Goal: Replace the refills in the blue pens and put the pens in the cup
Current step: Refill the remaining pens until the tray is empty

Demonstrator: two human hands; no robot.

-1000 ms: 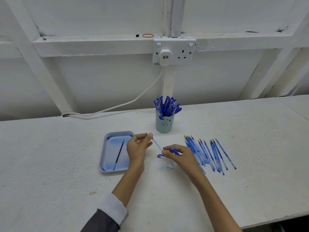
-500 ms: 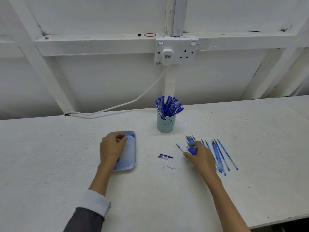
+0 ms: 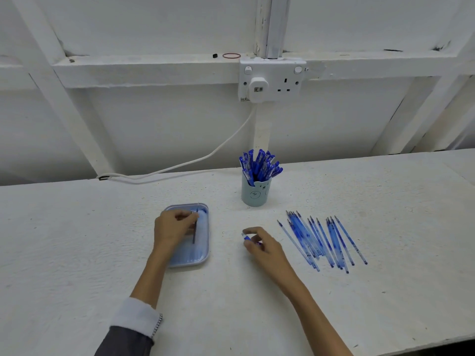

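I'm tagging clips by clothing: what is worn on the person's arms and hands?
The left arm wears a dark grey sleeve with a white cuff edged by a beaded band. The right arm is bare; left hand and right hand are ungloved.

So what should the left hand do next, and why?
Probably release the refill into the tray: the left hand seems to pinch it right above the tray, and the right hand grips a blue pen part.
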